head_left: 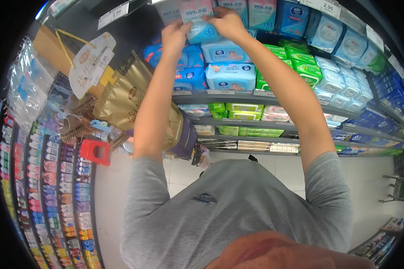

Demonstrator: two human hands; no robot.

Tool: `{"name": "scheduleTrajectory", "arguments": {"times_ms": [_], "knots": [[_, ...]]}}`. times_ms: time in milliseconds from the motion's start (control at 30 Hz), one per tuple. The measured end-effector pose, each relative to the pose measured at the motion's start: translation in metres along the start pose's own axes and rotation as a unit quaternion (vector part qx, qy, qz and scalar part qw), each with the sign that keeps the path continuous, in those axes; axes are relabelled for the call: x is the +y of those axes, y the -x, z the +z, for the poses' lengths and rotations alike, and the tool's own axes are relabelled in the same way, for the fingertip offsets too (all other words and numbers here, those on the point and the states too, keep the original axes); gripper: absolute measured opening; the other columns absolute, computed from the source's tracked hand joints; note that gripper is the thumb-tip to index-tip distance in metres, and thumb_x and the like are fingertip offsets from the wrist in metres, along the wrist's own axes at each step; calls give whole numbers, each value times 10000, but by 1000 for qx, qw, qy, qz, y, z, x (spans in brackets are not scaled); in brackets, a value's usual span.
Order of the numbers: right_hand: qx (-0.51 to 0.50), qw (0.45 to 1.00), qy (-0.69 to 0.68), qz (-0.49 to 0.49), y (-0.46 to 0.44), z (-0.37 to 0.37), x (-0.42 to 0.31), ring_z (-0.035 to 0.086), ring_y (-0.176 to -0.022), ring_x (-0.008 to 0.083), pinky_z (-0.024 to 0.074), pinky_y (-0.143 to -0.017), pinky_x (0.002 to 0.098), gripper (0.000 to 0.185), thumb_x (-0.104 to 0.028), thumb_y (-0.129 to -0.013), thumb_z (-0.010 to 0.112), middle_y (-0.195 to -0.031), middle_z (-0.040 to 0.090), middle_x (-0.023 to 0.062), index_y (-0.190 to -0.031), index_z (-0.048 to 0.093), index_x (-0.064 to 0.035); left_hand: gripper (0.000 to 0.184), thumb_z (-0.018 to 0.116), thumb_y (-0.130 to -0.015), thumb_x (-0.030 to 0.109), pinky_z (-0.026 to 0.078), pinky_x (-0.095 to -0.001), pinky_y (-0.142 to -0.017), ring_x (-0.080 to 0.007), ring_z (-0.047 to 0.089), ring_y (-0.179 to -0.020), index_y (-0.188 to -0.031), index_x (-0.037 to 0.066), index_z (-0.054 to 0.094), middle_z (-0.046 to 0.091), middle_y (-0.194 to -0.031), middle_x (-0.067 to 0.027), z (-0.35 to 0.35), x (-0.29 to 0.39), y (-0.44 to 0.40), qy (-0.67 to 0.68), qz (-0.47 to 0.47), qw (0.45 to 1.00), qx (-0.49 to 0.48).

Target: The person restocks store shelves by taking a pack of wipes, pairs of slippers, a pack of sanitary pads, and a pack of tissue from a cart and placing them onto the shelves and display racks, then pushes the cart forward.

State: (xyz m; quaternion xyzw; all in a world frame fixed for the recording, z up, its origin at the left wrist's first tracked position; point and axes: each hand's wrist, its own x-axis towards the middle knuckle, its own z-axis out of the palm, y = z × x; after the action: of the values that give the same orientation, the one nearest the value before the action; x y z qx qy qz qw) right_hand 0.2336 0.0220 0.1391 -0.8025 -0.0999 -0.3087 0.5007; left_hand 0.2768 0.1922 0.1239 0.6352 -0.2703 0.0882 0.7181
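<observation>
Remotely, I watched two bare hands grip a pink-and-blue pack (pixel 198 33) printed "999%" high on a supermarket display, similar packs standing on both sides of it. The left hand (pixel 174 36) pinched the pack's left edge, thumb toward the printed front; the right hand (pixel 227 23) pinched it from the right, thumb on the front and fingers near the upper edge. Fingertips behind the pack were hidden from my camera, and I could not tell whether its base touched a shelf

Below the hands, light-blue packs (pixel 231 77) sat stacked above a dark shelf rail (pixel 243 95), between blue packs (pixel 188 79) on the left and green packs (pixel 307 71) on the right. A price label (pixel 113 15) reading 2.90 showed at upper left, near a white hanging sign (pixel 90 67) marked 10.90. A gold bag (pixel 114 103) hung beside the left forearm. A grey T-shirt (pixel 238 206) filled the lower foreground over pale floor tiles (pixel 112 201), with a shopping cart (pixel 398 189) at far right
</observation>
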Motion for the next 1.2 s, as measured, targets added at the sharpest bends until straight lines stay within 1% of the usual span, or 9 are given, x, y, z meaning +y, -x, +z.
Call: {"name": "scheduleTrajectory", "arguments": {"times_ms": [133, 400, 633, 800, 933, 1000, 1067, 1100, 1200], "knots": [[83, 990, 89, -65, -22, 11, 24, 661, -743, 223, 508, -599, 311, 430, -294, -773, 689, -943, 659, 156, -1068, 618, 12, 316, 636, -845, 123, 521, -300, -743, -197, 633, -843, -1064, -99, 587, 637, -971, -138, 1, -19, -26, -73, 18, 997, 20], [132, 974, 180, -46, -23, 16, 27, 582, -832, 438, 471, -729, 478, 344, -309, -806, 624, -845, 618, 265, -900, 616, 22, 294, 680, -788, 78, 519, -284, -668, -189, 642, -777, -1007, -108, 623, 653, -875, -138, 18, -38, -38, -16, -9, 996, 85], [141, 966, 212, -50, -16, 26, 28, 587, -806, 434, 470, -717, 483, 323, -296, -816, 605, -826, 616, 258, -899, 596, 16, 212, 693, -718, 114, 495, -329, -696, -256, 664, -721, -858, -46, 682, 681, -807, -198, 32, -24, -19, -188, 94, 958, 196], [139, 956, 258, 15, 8, 31, 14, 594, -771, 424, 474, -697, 486, 284, -245, -806, 597, -820, 618, 252, -934, 584, 8, 286, 701, -718, 107, 513, -330, -769, -238, 680, -815, -944, -59, 643, 694, -846, -173, 33, -35, -10, -205, 103, 946, 231], [185, 950, 248, -50, 38, 26, -7, 592, -843, 403, 470, -730, 471, 278, -186, -795, 596, -954, 610, 241, -992, 572, 9, 358, 628, -696, 8, 451, -399, -845, -364, 593, -951, -1035, -63, 539, 598, -1031, -235, 41, -37, 18, -178, 185, 941, 222], [148, 961, 231, 30, 60, 23, -12, 586, -929, 400, 472, -798, 443, 374, -215, -774, 624, -1053, 593, 241, -1064, 569, 15, 406, 622, -700, 8, 414, -416, -891, -374, 541, -1022, -1086, -59, 513, 541, -1101, -235, 45, -46, 26, -162, 182, 952, 183], [181, 956, 211, -96, 79, 22, -1, 668, -759, 220, 510, -609, 305, 287, -202, -792, 671, -955, 643, 121, -1012, 624, -24, 427, 630, -699, 10, 427, -384, -882, -339, 564, -989, -1104, -63, 513, 569, -1069, -220, 53, -30, 37, -189, 206, 942, 185], [170, 961, 195, -95, 92, 20, 1, 663, -742, 194, 509, -616, 295, 187, -97, -797, 657, -941, 629, 90, -974, 619, -49, 553, 628, -831, 134, 415, -331, -947, -265, 576, -1033, -1321, 40, 389, 588, -1140, -168, 49, -37, 35, -281, 175, 932, 145], [156, 967, 177, -96, 135, -3, 5, 654, -718, 227, 510, -604, 315, 192, -106, -791, 640, -921, 625, 97, -973, 603, -58, 448, 639, -707, 19, 427, -347, -890, -296, 569, -991, -1126, -66, 504, 584, -1057, -197, 54, -45, 28, -66, 152, 975, 145]]}}
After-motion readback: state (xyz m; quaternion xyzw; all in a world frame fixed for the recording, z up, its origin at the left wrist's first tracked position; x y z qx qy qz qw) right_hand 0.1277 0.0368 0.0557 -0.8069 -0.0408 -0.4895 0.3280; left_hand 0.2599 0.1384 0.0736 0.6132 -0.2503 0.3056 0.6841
